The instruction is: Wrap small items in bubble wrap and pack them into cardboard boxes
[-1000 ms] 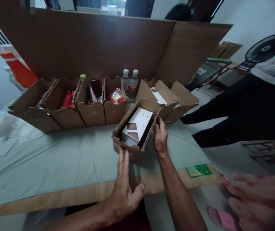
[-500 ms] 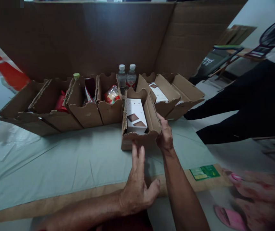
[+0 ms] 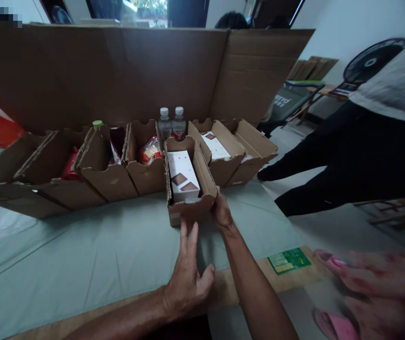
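A cardboard bin [image 3: 191, 208] stands on the cloth-covered table, forward of a row of similar bins. Inside it lies a white box [image 3: 184, 172] with brown diamond shapes on top. My right hand [image 3: 222, 210] grips the bin's right side near the front corner; some of its fingers are hidden. At the bin's front wall, my left hand [image 3: 188, 276] has its fingers stretched out and its thumb apart, fingertips at the lower front. Just behind the bin are two clear bottles with white caps, one being a bottle with a red label [image 3: 179, 123].
Left of the bin, several cardboard bins [image 3: 112, 182] hold packets, including a red-and-clear packet [image 3: 150, 150]. To the right, another bin holds a white box [image 3: 215, 145]. A tall cardboard panel [image 3: 128, 75] rises behind. A person in dark trousers [image 3: 330, 174] stands at the right.
The head view has tilted up and turned right, showing a window above the panel. Both hands stay at the bin in much the same poses.
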A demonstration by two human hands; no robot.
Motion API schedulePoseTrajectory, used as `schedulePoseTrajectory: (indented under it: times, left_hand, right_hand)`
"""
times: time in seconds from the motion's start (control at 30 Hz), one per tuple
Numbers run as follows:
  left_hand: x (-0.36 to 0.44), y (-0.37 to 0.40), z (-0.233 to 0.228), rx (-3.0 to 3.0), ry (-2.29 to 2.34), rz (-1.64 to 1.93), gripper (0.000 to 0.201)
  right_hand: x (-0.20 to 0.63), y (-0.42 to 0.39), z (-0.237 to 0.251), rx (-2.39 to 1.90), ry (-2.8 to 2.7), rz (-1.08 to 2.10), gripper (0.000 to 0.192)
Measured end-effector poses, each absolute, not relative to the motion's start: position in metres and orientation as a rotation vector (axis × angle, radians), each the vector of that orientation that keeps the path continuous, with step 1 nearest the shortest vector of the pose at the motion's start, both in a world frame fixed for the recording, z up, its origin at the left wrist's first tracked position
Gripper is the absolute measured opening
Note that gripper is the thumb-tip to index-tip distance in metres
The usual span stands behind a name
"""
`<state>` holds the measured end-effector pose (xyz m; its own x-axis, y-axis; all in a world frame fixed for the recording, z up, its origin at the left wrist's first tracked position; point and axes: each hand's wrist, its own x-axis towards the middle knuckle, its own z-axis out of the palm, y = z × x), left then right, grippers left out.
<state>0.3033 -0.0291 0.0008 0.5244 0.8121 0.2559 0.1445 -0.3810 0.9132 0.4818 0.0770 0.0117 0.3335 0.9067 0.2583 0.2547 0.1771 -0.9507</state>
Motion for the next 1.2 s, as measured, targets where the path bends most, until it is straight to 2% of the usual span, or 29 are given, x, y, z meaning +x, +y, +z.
schedulePoseTrajectory:
  times: [0.2, 0.43, 0.53, 0.63, 0.7, 0.8, 0.9, 1.0, 1.03, 1.1, 1.2]
  left_hand:
    - [0.329, 0.012, 0.002, 1.811, 0.883, 0.865, 0.092]
    - [0.355, 0.080, 0.012, 1.857, 0.972, 0.695, 0.093]
    - [0.346, 0.089, 0.007, 1.899, 0.986, 0.615, 0.089]
    - [0.310, 0.069, -0.007, 1.988, 0.873, 0.654, 0.077]
    - [0.273, 0.046, -0.014, 2.060, 0.826, 0.734, 0.064]
    - [0.212, 0.014, -0.019, 2.116, 0.987, 0.853, 0.044]
    - [0.164, -0.004, -0.016, 2.135, 1.195, 0.951, 0.034]
    - [0.141, -0.011, -0.013, 2.117, 1.333, 1.010, 0.028]
    - [0.138, -0.012, -0.011, 2.110, 1.353, 1.027, 0.027]
    - [0.136, -0.013, -0.008, 2.105, 1.362, 1.068, 0.025]
    - [0.133, -0.014, -0.003, 2.096, 1.343, 1.157, 0.025]
  right_hand:
    - [0.486, 0.087, 0.008, -1.249, -0.824, 0.705, 0.072]
    - [0.509, 0.072, -0.001, -1.348, -0.641, 0.595, 0.049]
    - [0.514, 0.071, 0.001, -1.386, -0.661, 0.558, 0.044]
    - [0.510, 0.068, 0.006, -1.405, -0.699, 0.522, 0.036]
    - [0.500, 0.063, 0.015, -1.433, -0.827, 0.455, 0.028]
    - [0.473, 0.059, 0.045, -1.431, -1.289, 0.200, 0.019]
    - [0.435, 0.075, 0.089, -1.340, -1.766, -0.147, 0.023]
    - [0.397, 0.117, 0.125, -1.340, -2.094, -0.399, 0.040]
    - [0.387, 0.134, 0.133, -1.368, -2.183, -0.436, 0.042]
    - [0.371, 0.162, 0.140, -1.464, -2.333, -0.443, 0.035]
    - [0.363, 0.167, 0.137, -1.555, -2.450, -0.430, 0.028]
